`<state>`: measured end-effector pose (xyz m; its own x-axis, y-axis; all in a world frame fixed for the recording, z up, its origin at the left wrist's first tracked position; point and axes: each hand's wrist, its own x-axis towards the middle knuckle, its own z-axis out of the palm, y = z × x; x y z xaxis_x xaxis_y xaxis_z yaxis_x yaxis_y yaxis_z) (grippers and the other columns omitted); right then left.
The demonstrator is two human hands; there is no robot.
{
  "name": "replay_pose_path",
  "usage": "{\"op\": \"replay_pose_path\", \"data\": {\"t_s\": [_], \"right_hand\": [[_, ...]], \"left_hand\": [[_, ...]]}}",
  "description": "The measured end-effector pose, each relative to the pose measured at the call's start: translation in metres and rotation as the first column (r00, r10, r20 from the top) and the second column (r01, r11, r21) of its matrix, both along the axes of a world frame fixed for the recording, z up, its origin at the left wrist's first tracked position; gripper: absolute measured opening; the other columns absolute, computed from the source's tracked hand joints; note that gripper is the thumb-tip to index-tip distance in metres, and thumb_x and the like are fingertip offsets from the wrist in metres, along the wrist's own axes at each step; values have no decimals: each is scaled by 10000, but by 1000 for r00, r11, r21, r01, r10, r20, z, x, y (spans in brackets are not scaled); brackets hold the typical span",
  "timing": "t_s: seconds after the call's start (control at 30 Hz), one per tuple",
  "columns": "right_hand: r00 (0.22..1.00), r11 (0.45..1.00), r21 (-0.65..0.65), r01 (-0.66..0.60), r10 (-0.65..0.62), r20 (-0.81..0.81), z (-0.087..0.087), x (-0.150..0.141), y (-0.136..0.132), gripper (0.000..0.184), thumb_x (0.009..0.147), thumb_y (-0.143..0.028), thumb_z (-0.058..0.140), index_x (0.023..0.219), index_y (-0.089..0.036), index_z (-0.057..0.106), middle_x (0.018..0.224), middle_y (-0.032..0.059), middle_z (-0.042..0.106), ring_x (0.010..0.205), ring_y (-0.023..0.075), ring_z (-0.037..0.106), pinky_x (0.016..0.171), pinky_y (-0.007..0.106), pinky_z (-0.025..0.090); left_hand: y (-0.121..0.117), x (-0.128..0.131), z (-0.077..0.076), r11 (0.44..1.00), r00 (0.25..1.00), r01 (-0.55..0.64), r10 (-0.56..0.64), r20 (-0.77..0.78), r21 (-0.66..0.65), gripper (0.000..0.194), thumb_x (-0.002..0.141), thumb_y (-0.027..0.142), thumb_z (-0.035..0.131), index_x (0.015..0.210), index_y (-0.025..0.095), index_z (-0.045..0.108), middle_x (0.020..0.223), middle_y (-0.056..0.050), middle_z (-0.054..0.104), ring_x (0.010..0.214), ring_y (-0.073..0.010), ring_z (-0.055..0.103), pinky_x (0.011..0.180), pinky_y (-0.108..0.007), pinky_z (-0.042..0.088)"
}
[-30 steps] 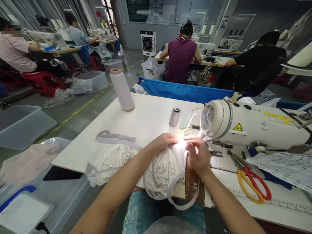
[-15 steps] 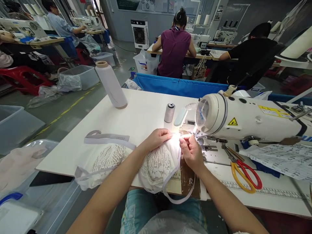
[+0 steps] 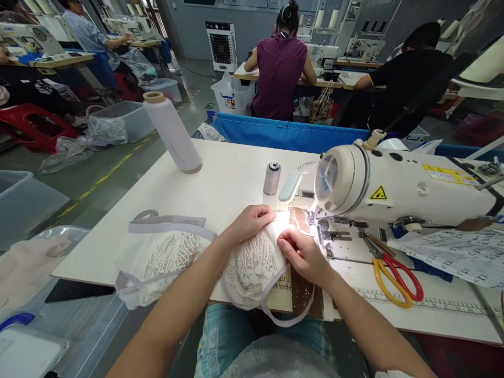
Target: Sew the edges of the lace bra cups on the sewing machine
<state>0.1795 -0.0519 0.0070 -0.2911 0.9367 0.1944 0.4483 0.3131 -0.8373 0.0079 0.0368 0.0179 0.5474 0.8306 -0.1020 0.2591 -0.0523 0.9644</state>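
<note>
A white lace bra (image 3: 252, 265) lies across the front of the sewing table, one cup between my hands and the other to the left of my left forearm. My left hand (image 3: 254, 220) pinches the top edge of the near cup. On the cup's right edge, my right hand (image 3: 303, 252) has thumb and fingertips closed on the fabric. A thin pale strap loops down over the table's front edge. Just right of the fabric is the lit needle area of a white sewing machine (image 3: 405, 184). The fingertips partly hide the cloth they grip.
Red-and-yellow scissors (image 3: 397, 281) lie right of my right hand, beside printed paper (image 3: 452, 257). A small thread spool (image 3: 272, 178) and a tall thread cone (image 3: 173, 131) stand on the table (image 3: 232, 163). Several people sit at other machines beyond a blue cloth bin (image 3: 271, 131).
My right hand has moved slightly left and down from the needle area, onto the cup's edge. The left hand keeps its grip. The view has shifted slightly.
</note>
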Motion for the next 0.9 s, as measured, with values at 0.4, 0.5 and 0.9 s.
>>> {"op": "replay_pose_path", "data": {"t_s": [0.4,0.5,0.9], "right_hand": [[997,998,-5,63,-62,37,3,8,0,128,922,-271,483,895,-187,576,689,-12,532,597,116,493,561,244,404],[999,998,-38,40,-40,-7,1,8,-1,123,929,-268,480,891,-195,571,655,-23,531,564,109,503,544,241,414],[995,955,280,-94,79,65,-2,3,-5,66,915,-167,485,911,-197,545,612,-35,564,527,90,524,522,221,413]], "left_hand": [[-1,-1,-1,998,999,32,-32,-2,-59,259,787,390,553,691,150,557,646,36,456,608,-97,387,586,-238,290],[0,-2,-2,996,999,42,-40,32,-80,255,773,391,580,710,144,579,654,31,468,611,-97,396,582,-235,297],[0,-2,-2,1000,1000,-5,5,12,-6,254,779,391,579,713,147,604,683,10,531,652,-117,451,609,-246,332]]}}
